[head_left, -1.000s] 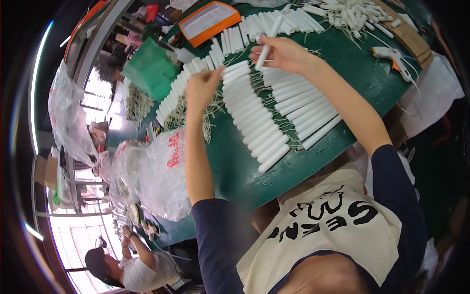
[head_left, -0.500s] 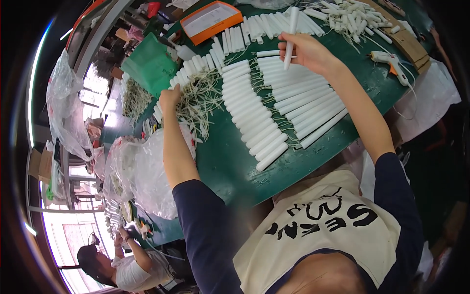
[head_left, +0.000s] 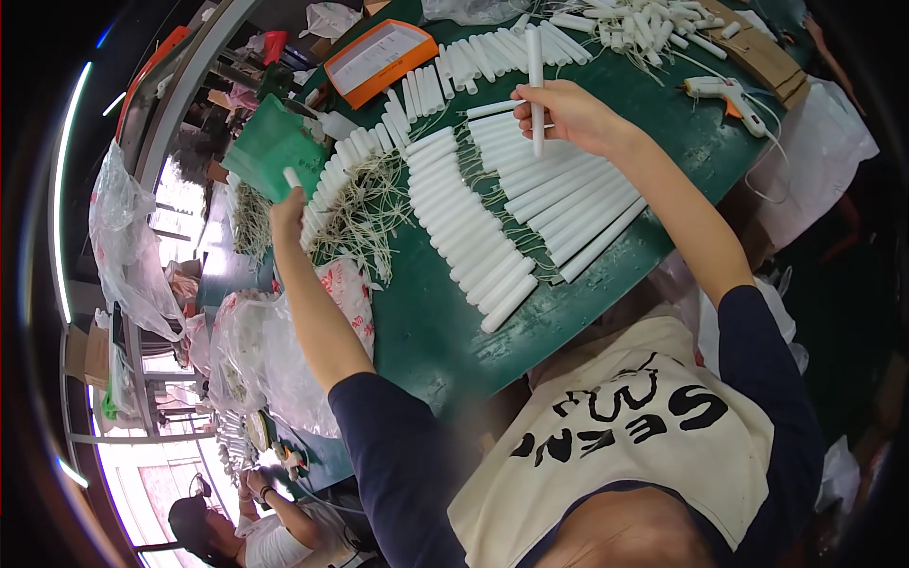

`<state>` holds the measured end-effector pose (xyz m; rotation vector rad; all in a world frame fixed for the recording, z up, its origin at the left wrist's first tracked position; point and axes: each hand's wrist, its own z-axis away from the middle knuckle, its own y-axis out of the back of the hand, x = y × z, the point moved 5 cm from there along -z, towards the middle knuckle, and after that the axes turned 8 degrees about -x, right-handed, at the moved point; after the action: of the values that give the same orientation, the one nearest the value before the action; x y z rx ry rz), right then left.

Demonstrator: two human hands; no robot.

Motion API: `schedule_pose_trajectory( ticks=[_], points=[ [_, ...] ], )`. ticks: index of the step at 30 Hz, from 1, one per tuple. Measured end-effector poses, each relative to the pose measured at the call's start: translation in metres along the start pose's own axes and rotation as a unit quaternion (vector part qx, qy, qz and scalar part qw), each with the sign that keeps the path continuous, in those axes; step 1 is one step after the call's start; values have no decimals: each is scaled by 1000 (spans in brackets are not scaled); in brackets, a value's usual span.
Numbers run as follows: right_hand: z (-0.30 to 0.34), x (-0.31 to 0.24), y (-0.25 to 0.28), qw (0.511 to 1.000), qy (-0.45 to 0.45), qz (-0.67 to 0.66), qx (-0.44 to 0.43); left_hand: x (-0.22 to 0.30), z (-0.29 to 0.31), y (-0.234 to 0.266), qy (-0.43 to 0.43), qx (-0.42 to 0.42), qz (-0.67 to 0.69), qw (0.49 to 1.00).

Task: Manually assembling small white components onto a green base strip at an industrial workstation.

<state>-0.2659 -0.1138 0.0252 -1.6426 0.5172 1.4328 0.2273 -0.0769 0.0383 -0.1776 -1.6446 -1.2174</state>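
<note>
My right hand (head_left: 561, 115) grips a long white tube (head_left: 536, 83) upright over the green table (head_left: 436, 322), above fanned rows of white tubes (head_left: 492, 222) with thin wires trailing from them. My left hand (head_left: 287, 220) is closed on a short white tube (head_left: 293, 178) at the table's left edge, beside a row of short tubes (head_left: 346, 166) and a tangle of wires (head_left: 365, 213).
An orange-rimmed tray (head_left: 377, 59) and a green box (head_left: 270, 147) sit at the far left. A glue gun (head_left: 724, 95), loose tubes (head_left: 644, 24) and cardboard (head_left: 757, 52) lie far right. Clear plastic bags (head_left: 275, 350) hang left. Another person (head_left: 251, 525) works at the lower left.
My left hand has swung leftward from the middle rows to the table's left edge and picked up a short tube. My right hand has lifted its long tube upright.
</note>
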Motion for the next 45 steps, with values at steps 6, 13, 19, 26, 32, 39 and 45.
schedule_pose_trajectory(
  ticks=[6,13,19,26,32,39,45],
  points=[
    [7,-12,-14,998,35,46,1,78,84,68,-232,169,-49,957],
    [30,-44,-41,967,191,141,-95,156,200,20,-422,117,40,898],
    [44,-38,-47,965,156,158,-137,119,165,28,-337,210,-129,909],
    [46,-42,-37,943,228,215,-115,111,184,23,-346,135,141,918],
    [82,-68,-95,833,367,385,-154,165,290,-43,-314,-153,196,916],
    [87,-64,-67,876,324,307,-185,142,306,-77,-284,-264,284,877],
    [98,-43,-49,895,214,355,-161,100,316,-101,-295,-264,225,890]
  ],
)
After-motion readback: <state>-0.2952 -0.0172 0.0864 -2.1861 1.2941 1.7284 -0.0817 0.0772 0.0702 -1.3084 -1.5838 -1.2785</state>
